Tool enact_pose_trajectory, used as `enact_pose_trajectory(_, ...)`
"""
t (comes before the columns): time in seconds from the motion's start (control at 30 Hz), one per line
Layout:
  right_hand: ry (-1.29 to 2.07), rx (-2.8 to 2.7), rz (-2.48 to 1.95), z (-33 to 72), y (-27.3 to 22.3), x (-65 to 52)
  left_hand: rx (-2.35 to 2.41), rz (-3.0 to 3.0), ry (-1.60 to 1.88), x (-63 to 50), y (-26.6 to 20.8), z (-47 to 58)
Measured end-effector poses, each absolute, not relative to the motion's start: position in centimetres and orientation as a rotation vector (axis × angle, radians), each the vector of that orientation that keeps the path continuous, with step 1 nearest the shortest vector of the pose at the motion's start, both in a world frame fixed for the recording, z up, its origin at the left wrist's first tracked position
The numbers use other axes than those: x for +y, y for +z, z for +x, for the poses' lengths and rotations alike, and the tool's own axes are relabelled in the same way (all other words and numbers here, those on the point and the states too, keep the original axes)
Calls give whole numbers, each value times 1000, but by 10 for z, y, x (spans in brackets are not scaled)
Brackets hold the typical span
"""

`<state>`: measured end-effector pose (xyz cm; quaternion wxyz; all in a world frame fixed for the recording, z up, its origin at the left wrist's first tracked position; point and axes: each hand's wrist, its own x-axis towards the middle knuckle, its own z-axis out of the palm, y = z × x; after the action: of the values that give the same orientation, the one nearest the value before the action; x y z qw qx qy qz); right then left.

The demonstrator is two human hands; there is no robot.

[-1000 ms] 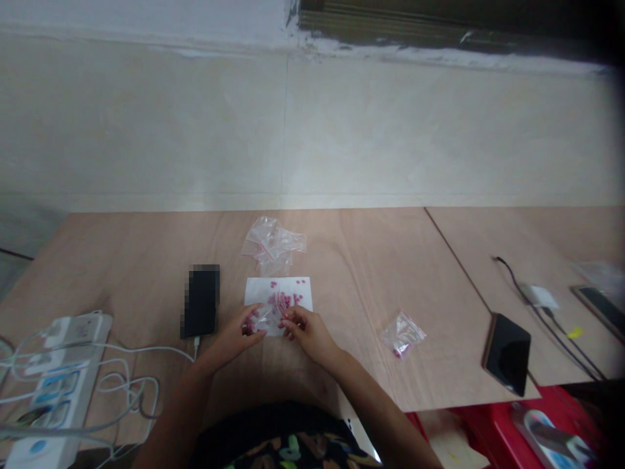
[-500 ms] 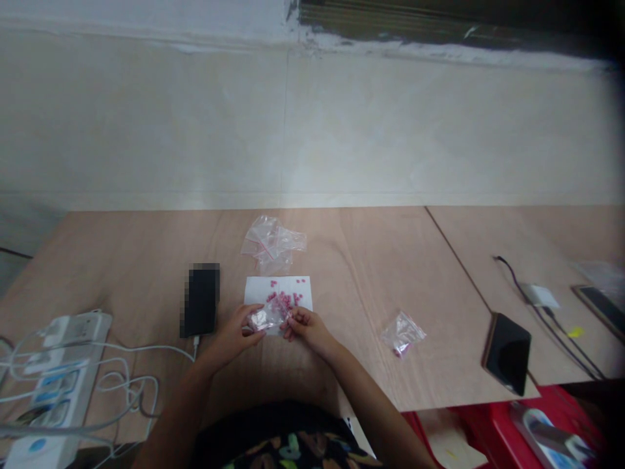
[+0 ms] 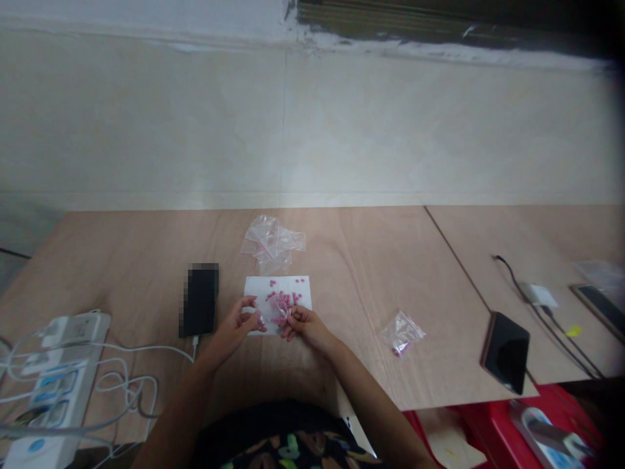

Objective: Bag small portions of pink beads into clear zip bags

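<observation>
A white sheet of paper (image 3: 254, 284) lies on the table, with several small pink beads (image 3: 294, 298) scattered over it. My right hand (image 3: 303, 324) pinches a small clear plastic bag (image 3: 280, 303) at the sheet's lower right. Beads show through or around the bag; which of them are inside I cannot tell. At the sheet's left edge is my left hand (image 3: 240, 322), thumb and fingers apart, close to the bag. A shiny bit of plastic shows beside its fingertips. Beyond the sheet lie empty clear zip bags (image 3: 274, 242).
Another clear bag (image 3: 402, 333) with something pink inside lies to the right. A black phone (image 3: 200, 303) is on a charging cable at left, near a white power strip (image 3: 73, 371) with tangled cords. Farther right are a second phone (image 3: 506, 352) and a white adapter (image 3: 541, 296).
My left hand has let go of the bag, its fingers spreading apart. The bag now hangs from my right hand alone, looking narrower, and more beads show on the sheet.
</observation>
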<state>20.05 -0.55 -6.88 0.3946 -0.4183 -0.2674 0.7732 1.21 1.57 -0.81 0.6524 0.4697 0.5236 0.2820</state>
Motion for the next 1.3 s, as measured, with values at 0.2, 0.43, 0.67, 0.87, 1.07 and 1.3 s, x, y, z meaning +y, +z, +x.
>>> enact_pose_trajectory(0.2, 1964, -634, -1069, 200, -68, -5, 1227, 1008, 566, 16, -8, 13)
enact_pose_trajectory(0.43, 1958, -632, -1080, 200, -63, -5, 1225, 1164, 495, 15, 0, 11)
enact_pose_trajectory(0.67, 1934, -591, -1066, 201, -65, -7, 1206, 1247, 536, 11, 3, 12)
enact_pose_trajectory(0.87, 1924, -543, -1065, 202, -70, -8, 1177, 1258, 538, 11, 9, 15)
enact_pose_trajectory(1.07, 1942, -530, -1029, 204, -69, -9, 1189, 1256, 539, 11, 11, 16)
enact_pose_trajectory(1.3, 1944, -524, -997, 204, -72, -8, 1177, 1226, 494, 13, 9, 20)
